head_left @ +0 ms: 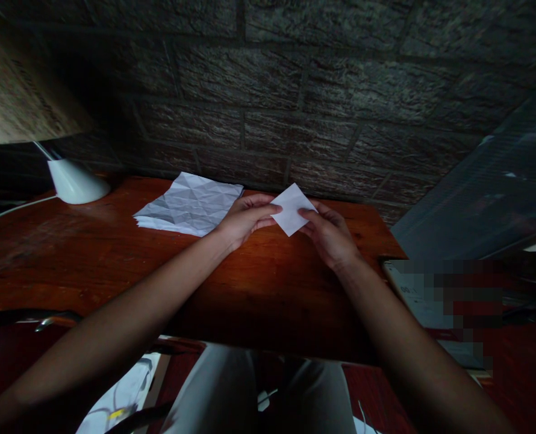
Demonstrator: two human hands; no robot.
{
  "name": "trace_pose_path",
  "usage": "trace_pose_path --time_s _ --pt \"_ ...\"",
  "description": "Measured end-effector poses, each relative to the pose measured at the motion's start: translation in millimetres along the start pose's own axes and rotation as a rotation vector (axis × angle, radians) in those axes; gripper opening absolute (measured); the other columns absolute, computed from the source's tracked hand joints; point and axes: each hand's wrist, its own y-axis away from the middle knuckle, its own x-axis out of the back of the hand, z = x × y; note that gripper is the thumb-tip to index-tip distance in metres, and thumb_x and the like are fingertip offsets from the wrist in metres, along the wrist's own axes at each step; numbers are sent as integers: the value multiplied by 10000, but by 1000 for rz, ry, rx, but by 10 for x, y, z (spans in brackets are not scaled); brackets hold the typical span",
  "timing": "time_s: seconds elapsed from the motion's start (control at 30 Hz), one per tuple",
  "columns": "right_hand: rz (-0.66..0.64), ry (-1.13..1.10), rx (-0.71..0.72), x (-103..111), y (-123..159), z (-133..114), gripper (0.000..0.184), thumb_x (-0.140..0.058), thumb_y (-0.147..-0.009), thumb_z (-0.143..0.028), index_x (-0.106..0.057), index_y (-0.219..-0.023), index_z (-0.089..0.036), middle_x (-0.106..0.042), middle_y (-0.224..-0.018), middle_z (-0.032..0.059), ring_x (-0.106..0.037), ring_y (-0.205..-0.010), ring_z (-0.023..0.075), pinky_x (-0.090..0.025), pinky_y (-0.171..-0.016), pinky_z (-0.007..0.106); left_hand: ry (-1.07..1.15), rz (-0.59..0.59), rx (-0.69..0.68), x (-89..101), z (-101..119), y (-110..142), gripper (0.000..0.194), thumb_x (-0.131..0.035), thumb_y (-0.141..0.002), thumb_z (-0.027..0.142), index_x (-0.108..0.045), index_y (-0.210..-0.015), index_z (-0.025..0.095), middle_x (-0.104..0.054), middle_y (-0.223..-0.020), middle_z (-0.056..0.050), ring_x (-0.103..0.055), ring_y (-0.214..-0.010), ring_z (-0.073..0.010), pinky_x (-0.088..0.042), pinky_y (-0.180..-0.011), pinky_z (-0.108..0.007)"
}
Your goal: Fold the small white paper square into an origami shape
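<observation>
A small white square of paper (292,202), turned so one corner points up, is held between both hands above the wooden table. My left hand (250,217) pinches its left corner, the thumb on top and the fingers behind. At the right corner my right hand (331,232) grips it in the same way, thumb pressed on the face. Whether the paper is folded in layers I cannot tell. Just left of my left hand lies a stack of creased white paper sheets (189,202), the top one marked with crossing fold lines.
The brown wooden table (268,289) stands against a dark brick wall (268,90). On its left is a white-based lamp (76,181) with a woven shade (19,90) and a cord. A grey translucent panel (471,181) rises at the right. My legs are under the table.
</observation>
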Motion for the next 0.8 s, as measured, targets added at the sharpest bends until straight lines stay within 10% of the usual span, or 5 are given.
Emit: trace_pose_path --time_s 0.8 --pt "28 74 25 -28 35 -18 314 -952 -614 -344 -820 -889 -270 -808 -927 5 -720 -909 220 -579 -936 435 -65 -54 -2 13 30 29 264 -968 -622 205 -847 -856 184 -833 -975 -58 -755 -920 -190 -590 -972 -396"
